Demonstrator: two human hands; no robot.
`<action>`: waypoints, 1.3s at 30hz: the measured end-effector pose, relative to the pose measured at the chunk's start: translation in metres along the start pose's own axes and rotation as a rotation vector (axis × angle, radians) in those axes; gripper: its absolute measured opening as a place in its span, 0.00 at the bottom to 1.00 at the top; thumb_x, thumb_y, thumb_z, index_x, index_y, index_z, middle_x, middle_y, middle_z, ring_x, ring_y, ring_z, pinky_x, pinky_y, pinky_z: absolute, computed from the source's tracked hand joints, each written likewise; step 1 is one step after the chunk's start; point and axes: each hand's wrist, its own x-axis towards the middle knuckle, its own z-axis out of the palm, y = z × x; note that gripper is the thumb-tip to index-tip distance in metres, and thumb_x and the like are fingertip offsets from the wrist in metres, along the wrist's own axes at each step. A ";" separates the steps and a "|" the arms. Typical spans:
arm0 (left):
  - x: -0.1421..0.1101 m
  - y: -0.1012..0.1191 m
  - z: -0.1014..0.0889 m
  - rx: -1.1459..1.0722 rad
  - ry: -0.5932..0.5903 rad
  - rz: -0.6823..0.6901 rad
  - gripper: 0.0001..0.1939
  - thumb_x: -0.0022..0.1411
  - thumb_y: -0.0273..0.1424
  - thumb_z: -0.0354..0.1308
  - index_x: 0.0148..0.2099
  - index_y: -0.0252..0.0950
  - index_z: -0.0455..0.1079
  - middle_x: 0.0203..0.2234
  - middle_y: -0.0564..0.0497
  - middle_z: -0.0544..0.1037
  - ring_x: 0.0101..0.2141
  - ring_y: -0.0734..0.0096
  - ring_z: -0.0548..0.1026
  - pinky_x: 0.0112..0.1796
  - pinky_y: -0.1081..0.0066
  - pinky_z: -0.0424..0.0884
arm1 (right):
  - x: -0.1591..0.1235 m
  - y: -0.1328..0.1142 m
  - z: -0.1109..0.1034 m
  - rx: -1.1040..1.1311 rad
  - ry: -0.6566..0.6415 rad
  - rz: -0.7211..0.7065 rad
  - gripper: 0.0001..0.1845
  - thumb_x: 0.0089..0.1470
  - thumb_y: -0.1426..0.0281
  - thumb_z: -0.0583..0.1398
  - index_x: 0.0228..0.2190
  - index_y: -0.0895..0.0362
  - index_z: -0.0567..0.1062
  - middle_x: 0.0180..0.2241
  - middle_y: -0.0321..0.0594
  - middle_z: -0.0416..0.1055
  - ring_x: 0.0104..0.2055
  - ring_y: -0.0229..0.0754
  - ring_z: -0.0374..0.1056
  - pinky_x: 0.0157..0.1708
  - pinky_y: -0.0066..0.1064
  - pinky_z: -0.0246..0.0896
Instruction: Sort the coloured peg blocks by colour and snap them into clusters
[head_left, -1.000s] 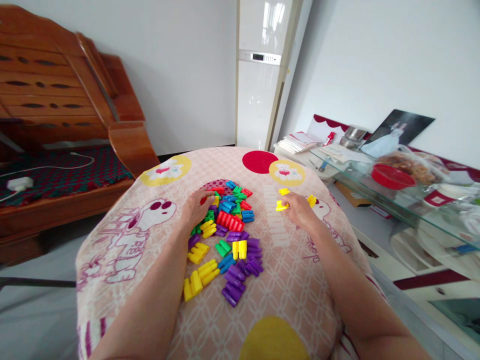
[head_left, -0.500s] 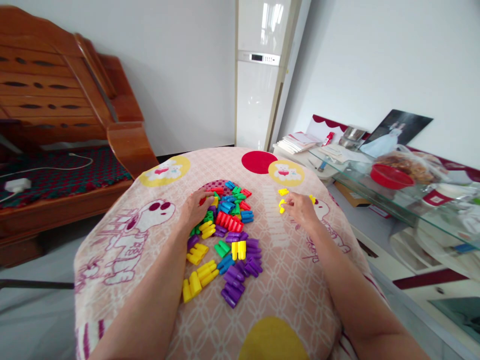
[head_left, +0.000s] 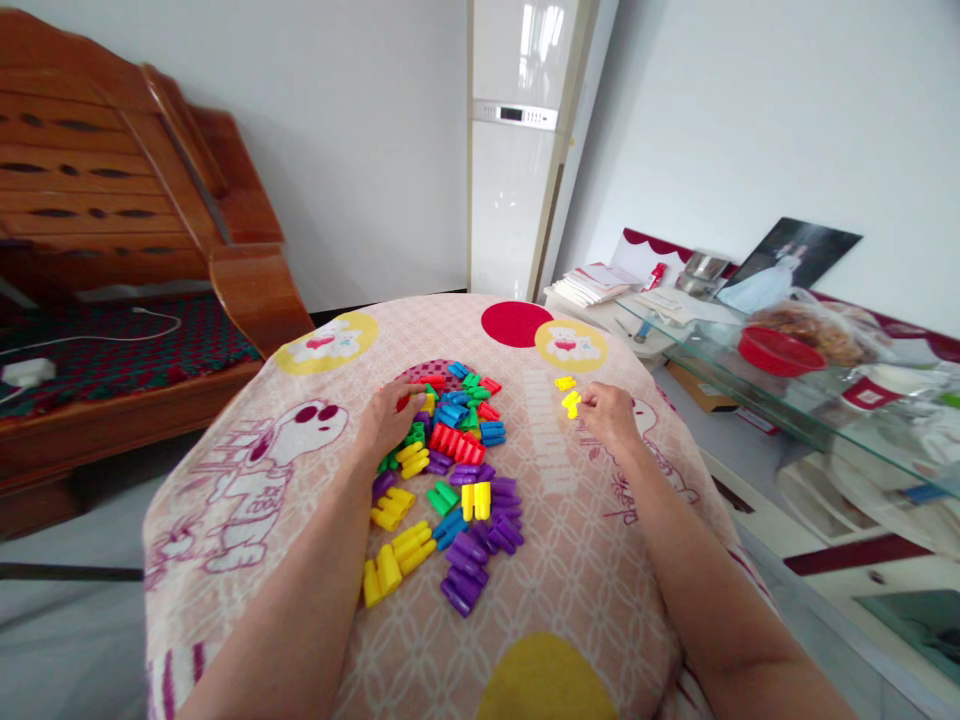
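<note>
okay; right hand [head_left: 609, 410] (curled) at yellow block [head_left: 571, 404]

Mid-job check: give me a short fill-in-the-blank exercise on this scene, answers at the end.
1. The bare hand at the multicoloured pile of small plastic blocks is the person's ____ hand.
2. The other bare hand is at a small plastic block coloured ____.
3. The round red plastic bowl stands on a shelf made of transparent ____.

Answers: left; yellow; glass.
</note>
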 end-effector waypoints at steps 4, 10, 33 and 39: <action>0.000 0.001 0.000 -0.006 0.004 -0.007 0.22 0.64 0.38 0.49 0.51 0.36 0.77 0.55 0.46 0.77 0.58 0.55 0.71 0.60 0.60 0.64 | 0.005 0.018 -0.011 -0.155 0.086 0.077 0.09 0.50 0.73 0.58 0.29 0.58 0.80 0.30 0.44 0.80 0.33 0.44 0.72 0.31 0.29 0.56; 0.000 0.000 0.000 -0.009 0.015 0.003 0.21 0.64 0.38 0.50 0.50 0.38 0.78 0.54 0.47 0.78 0.57 0.55 0.71 0.60 0.60 0.64 | 0.006 0.028 -0.018 -0.366 0.030 0.144 0.12 0.55 0.73 0.57 0.36 0.61 0.81 0.37 0.51 0.80 0.39 0.48 0.74 0.35 0.31 0.58; -0.001 -0.002 0.005 -0.037 0.038 0.011 0.20 0.65 0.38 0.51 0.51 0.37 0.78 0.54 0.45 0.77 0.56 0.58 0.72 0.59 0.62 0.65 | -0.064 -0.122 -0.028 0.114 -0.604 -0.440 0.14 0.52 0.61 0.66 0.24 0.58 0.78 0.22 0.37 0.74 0.25 0.36 0.65 0.26 0.27 0.46; 0.000 -0.006 0.007 -0.055 0.048 0.028 0.20 0.64 0.38 0.50 0.51 0.39 0.78 0.53 0.47 0.77 0.55 0.59 0.72 0.59 0.61 0.64 | -0.084 -0.138 -0.014 0.081 -0.569 -0.523 0.08 0.52 0.67 0.64 0.25 0.58 0.75 0.25 0.38 0.74 0.28 0.37 0.65 0.27 0.28 0.46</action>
